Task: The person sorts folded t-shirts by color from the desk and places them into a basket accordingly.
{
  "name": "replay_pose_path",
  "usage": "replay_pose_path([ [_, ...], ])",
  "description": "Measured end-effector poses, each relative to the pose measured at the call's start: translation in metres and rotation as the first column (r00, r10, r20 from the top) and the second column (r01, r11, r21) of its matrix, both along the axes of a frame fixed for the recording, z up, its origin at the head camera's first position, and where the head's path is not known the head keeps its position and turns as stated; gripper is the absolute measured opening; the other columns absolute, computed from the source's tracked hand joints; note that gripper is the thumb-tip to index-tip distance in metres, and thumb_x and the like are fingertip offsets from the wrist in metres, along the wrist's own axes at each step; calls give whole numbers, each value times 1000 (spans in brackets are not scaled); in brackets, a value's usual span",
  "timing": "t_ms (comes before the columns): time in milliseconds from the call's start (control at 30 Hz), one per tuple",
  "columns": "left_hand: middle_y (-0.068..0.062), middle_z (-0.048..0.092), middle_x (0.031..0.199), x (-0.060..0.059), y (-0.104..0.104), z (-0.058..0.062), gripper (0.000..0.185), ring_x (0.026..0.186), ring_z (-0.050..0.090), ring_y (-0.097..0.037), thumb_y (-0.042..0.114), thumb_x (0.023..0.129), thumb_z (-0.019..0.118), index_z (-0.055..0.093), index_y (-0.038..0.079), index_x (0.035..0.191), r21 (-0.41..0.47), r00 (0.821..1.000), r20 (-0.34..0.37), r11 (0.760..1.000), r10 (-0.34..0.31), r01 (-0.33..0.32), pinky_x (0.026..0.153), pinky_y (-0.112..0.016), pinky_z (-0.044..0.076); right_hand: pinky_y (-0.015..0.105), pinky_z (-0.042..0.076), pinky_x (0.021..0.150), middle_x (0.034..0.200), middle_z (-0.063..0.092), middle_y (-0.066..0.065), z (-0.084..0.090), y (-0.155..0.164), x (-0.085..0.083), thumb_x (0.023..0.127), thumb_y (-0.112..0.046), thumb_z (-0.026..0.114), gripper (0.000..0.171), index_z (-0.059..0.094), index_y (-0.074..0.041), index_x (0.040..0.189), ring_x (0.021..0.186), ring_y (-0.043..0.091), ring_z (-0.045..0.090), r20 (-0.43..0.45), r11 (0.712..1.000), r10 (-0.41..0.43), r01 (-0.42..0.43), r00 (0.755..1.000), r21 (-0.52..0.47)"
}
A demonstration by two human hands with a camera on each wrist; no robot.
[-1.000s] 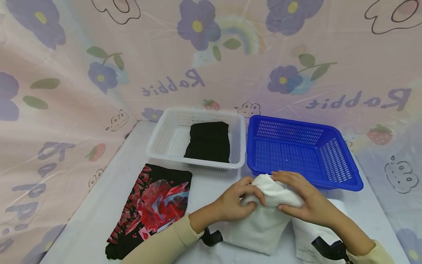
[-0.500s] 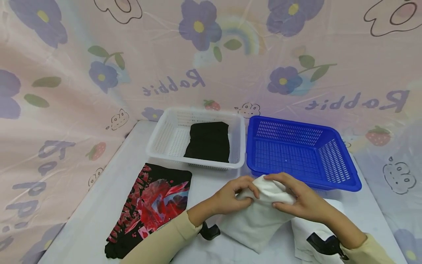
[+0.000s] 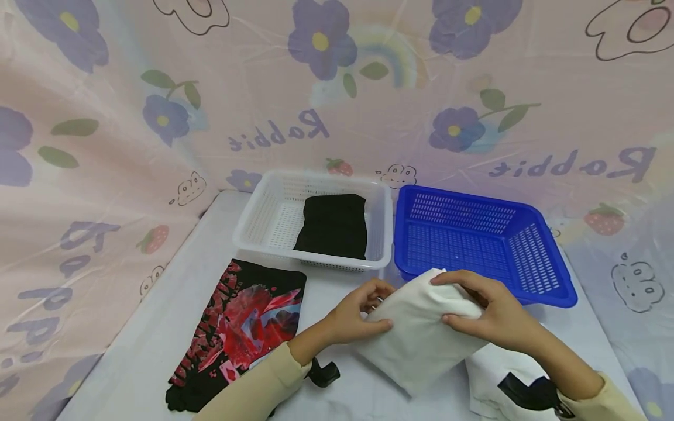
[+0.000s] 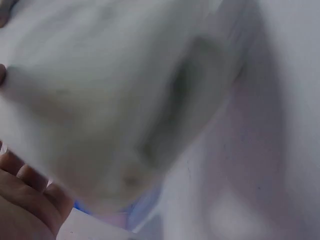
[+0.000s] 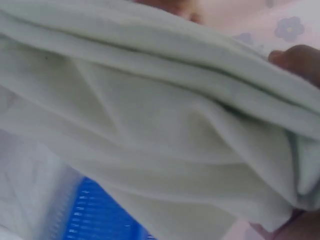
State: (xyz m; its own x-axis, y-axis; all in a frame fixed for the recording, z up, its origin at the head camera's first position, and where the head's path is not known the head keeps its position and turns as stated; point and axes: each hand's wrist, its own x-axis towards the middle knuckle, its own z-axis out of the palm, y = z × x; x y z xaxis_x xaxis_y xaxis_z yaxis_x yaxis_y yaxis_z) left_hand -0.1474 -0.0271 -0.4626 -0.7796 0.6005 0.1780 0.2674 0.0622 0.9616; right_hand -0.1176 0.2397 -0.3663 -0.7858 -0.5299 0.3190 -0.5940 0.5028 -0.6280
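A folded white garment (image 3: 421,333) is held up tilted over the table, in front of the blue basket. My right hand (image 3: 489,310) grips its upper right edge, thumb on the near face and fingers over the top. At its left edge is my left hand (image 3: 360,316), thumb near the cloth and fingers loosely bent, not closed on it. In the left wrist view the garment (image 4: 100,100) is blurred, with the left hand (image 4: 30,200) at lower left. Layered folds of the garment (image 5: 150,115) fill the right wrist view.
The blue basket (image 3: 458,240) stands behind the garment. Left of it, a white basket (image 3: 263,245) holds a folded black cloth (image 3: 334,225). A black garment with red print (image 3: 253,327) lies at left. Another white cloth (image 3: 484,374) lies under the right forearm.
My left hand has loosened from the garment's top and moved left to its edge. The garment has been lifted and tilted, its front face spread wider. My right hand keeps its grip.
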Motion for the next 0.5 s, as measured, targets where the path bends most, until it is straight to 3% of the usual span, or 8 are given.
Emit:
replay_pose_path([
  [133, -8, 64, 113, -1, -2, -1, 44, 95, 59, -3, 12, 82, 75, 55, 12, 121, -7, 1000, 10, 1000, 10, -10, 76, -21, 47, 17, 51, 71, 118, 59, -21, 17, 2, 1, 70, -1, 83, 58, 61, -19, 121, 90, 2, 61, -24, 1000, -24, 25, 999, 6],
  [267, -11, 64, 114, -1, -3, -1, 45, 97, 60, -4, 11, 82, 74, 55, 10, 122, 54, 1000, 13, 999, 1, -2, 83, -23, 49, 17, 51, 68, 118, 58, -22, 34, 3, 1, 70, 0, 83, 59, 61, -20, 121, 86, 2, 61, -56, 998, -43, 45, 998, 33],
  [367, -14, 62, 115, -1, -4, 2, 45, 96, 61, -6, 9, 82, 73, 53, 7, 123, 114, 1000, 8, 993, 18, -18, 86, -25, 50, 19, 51, 64, 115, 60, -19, 47, 5, 1, 70, 3, 82, 60, 61, -17, 122, 79, 4, 61, -48, 997, -72, 73, 996, 14],
  [500, -17, 62, 116, -2, -3, 11, 47, 93, 60, -7, 6, 82, 72, 51, 6, 124, 185, 996, 20, 979, 82, -85, 80, -25, 52, 19, 51, 60, 108, 62, -8, 63, 10, -1, 69, 12, 78, 61, 60, -8, 123, 74, 5, 62, -45, 992, -107, 104, 993, -74],
])
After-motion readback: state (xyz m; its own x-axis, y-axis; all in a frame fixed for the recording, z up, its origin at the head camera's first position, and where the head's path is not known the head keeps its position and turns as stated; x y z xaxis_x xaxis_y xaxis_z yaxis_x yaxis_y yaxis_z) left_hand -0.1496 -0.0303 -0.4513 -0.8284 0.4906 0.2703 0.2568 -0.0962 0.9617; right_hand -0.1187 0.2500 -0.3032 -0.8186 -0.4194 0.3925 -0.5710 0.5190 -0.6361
